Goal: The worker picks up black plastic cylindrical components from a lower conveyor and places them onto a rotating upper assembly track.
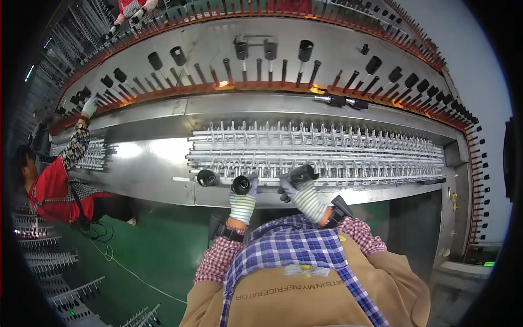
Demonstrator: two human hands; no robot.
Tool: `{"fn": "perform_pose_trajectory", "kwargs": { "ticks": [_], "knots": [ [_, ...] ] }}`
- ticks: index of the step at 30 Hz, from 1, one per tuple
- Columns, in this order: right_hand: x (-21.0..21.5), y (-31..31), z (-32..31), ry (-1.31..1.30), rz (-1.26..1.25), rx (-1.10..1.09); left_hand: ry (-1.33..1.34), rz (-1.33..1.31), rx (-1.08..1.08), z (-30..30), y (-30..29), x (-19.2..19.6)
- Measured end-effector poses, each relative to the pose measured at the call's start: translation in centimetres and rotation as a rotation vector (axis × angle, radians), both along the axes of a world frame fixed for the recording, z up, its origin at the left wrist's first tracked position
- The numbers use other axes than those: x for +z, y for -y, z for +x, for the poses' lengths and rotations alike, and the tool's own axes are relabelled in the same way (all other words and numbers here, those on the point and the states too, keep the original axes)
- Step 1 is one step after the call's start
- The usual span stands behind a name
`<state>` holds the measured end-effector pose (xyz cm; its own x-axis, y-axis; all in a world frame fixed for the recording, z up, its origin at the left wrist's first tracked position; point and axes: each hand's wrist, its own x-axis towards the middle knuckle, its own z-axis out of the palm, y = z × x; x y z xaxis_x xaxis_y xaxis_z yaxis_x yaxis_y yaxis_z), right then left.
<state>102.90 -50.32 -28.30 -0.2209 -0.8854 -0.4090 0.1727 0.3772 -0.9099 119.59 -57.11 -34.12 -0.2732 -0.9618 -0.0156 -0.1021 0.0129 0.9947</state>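
My left hand point(244, 204), in a striped work glove, grips a hollow black cylinder point(241, 186) with its open end facing up. To its right my right hand point(303, 198), gloved the same way, is closed around a second black cylinder point(303, 174), which is tilted and shows a notched rim. A third black cylinder point(207, 177) sits at the bench's near edge, left of my left hand. Just beyond both hands lies a long stack of silver metal racks point(316, 150) with rows of upright prongs.
A conveyor with an orange-brown edge point(261, 85) curves behind the bench, carrying black cylinders on upright rods. Two black-and-silver parts point(341, 102) lie on the bench's back ledge. At far left a co-worker in a red apron point(52, 191) reaches to the conveyor. More racks point(92, 153) lie nearby.
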Motion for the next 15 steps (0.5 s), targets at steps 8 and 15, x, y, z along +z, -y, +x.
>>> {"fn": "perform_pose_trajectory", "kwargs": {
  "ticks": [8, 15],
  "knots": [
    [-4.1, 0.1, -0.5, -0.913, -0.031, 0.347, 0.335, -0.012, -0.005, -0.7, 1.2, -3.1],
    [5.0, -0.7, -11.2, -0.08, -0.124, 0.635, 0.436, 0.097, 0.089, -1.1, 1.9, -6.3]
  ]
}}
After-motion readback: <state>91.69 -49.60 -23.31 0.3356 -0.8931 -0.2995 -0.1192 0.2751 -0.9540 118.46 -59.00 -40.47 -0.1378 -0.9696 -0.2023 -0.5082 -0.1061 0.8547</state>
